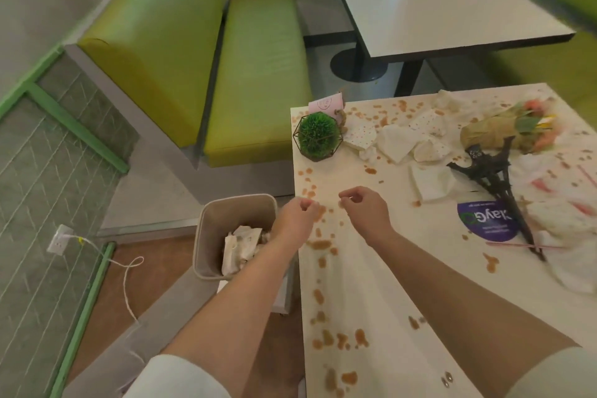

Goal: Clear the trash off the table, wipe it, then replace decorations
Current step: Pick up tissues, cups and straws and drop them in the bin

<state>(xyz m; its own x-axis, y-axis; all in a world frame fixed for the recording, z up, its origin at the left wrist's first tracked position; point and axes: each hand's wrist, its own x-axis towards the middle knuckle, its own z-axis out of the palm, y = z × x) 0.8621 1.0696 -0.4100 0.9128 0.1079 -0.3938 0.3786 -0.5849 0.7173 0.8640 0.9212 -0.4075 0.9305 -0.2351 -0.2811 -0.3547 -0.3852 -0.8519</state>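
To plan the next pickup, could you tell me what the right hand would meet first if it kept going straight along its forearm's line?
Probably the green ball plant in its wire frame; the stained table between looks bare, though depth is unclear. The right hand holds nothing.

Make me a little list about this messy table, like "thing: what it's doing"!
table: white, covered in brown spills
napkins: crumpled, in a pile at the far side
bin: on the floor left of the table, paper already inside
green ball plant: upright in a wire frame at the table's corner
black tower: lying on its side
left hand: empty, fingers loosely curled, near the table's edge
right hand: empty, fingers loosely curled, over the table
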